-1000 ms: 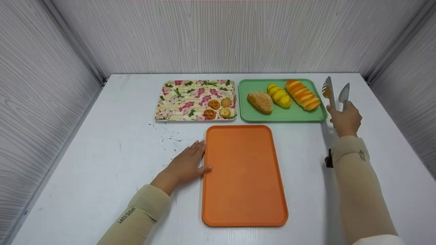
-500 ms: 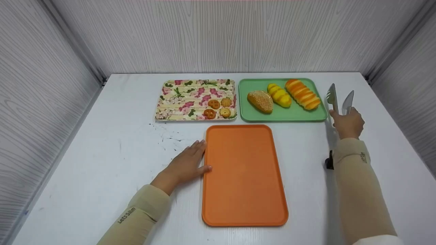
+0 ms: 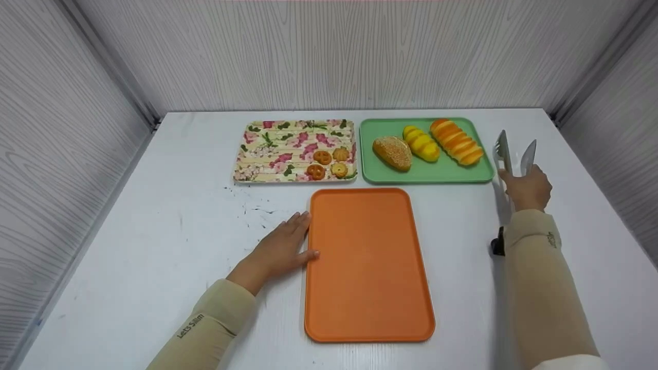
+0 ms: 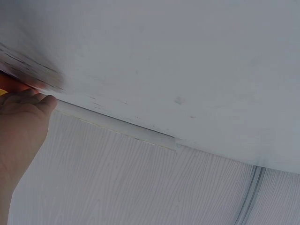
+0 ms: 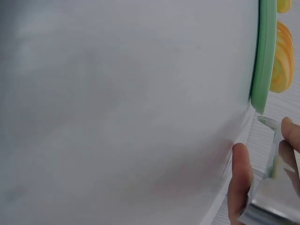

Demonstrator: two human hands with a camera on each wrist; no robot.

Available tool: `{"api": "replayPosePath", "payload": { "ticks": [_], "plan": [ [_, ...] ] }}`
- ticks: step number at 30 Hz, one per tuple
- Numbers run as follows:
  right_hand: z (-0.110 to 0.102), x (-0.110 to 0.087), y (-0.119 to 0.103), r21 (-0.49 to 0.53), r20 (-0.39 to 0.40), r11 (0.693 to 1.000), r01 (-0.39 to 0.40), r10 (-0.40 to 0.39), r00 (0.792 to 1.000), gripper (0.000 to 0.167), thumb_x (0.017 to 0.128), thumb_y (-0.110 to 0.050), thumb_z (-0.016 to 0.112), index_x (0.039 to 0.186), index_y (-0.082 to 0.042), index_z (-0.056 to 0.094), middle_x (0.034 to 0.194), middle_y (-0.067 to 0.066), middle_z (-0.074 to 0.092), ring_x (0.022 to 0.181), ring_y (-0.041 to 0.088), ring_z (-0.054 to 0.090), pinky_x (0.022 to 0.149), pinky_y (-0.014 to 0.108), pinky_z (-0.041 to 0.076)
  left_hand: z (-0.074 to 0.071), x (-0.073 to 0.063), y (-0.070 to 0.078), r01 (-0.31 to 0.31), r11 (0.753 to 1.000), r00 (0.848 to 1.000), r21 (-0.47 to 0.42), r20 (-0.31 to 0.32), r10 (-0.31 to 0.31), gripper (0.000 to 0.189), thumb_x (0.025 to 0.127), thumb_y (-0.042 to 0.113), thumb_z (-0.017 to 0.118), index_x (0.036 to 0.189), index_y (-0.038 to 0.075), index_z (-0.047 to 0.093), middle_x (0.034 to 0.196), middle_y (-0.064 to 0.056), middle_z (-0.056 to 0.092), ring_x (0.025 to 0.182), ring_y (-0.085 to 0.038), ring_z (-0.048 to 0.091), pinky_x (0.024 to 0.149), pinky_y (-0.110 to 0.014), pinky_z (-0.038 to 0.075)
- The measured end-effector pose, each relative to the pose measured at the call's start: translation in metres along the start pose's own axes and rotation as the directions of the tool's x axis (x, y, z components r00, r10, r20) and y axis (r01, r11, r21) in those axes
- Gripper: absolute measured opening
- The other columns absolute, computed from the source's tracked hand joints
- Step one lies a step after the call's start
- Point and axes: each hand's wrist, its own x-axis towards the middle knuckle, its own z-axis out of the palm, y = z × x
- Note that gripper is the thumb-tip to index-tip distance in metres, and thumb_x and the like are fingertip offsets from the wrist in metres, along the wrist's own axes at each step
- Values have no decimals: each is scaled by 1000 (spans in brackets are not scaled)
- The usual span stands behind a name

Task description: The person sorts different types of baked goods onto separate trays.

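My left hand (image 3: 280, 249) rests at the left edge of an orange tray (image 3: 367, 267), fingers straight and thumb over its rim. In the left wrist view that hand (image 4: 21, 126) shows at the far left beside a sliver of orange. My right hand (image 3: 528, 189) grips metal serving tongs (image 3: 504, 154) just right of the green tray (image 3: 426, 177); their two tips stand apart and point away from me, with nothing between them. On the green tray lie a seeded bun (image 3: 393, 153), a yellow scored roll (image 3: 421, 144) and an orange striped loaf (image 3: 456, 142).
A floral tray (image 3: 277, 151) at the back holds several small biscuits (image 3: 323, 157) in its near right corner. Pale wood-grain panels (image 3: 329, 56) enclose the white table (image 3: 154, 246) at the back and sides. Dark marks speckle the tabletop left of the orange tray.
My right hand has moved slightly toward me and to the right with the tongs, slowing over the last half second. The left hand and the trays have stayed put.
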Motion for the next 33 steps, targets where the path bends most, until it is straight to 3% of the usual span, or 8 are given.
{"api": "replayPosePath", "payload": {
  "ticks": [5,12,20,33],
  "plan": [
    [0,-3,0,22,2,1000,-12,12,1000,88,91,-48,54,148,10,17,148,31,26,134,46,27,110,51,24,0,1,0,1,1000,1000,5,-2,-1,88,93,56,50,153,4,13,158,-9,13,144,-23,10,114,-41,16],
    [3,-7,-2,89,23,994,-64,63,998,92,90,-48,57,151,3,10,151,29,20,135,45,22,110,52,24,-1,0,1,3,1000,1000,-3,-4,-3,87,93,55,51,153,4,14,158,-9,13,144,-23,10,114,-41,16],
    [6,-4,-3,62,54,992,-106,103,993,98,88,-53,56,152,0,4,148,34,17,134,49,20,106,56,27,0,0,-1,2,1000,1000,-5,-6,-2,87,93,56,50,153,5,12,158,-7,12,144,-22,9,114,-41,16],
    [1,-9,-8,89,89,990,-107,99,991,111,82,-69,51,152,-10,-10,152,32,-1,136,52,1,108,63,15,0,1,0,10,1000,1000,0,14,-10,86,93,57,48,153,6,13,158,-7,11,144,-21,7,115,-40,14]
  ]
}}
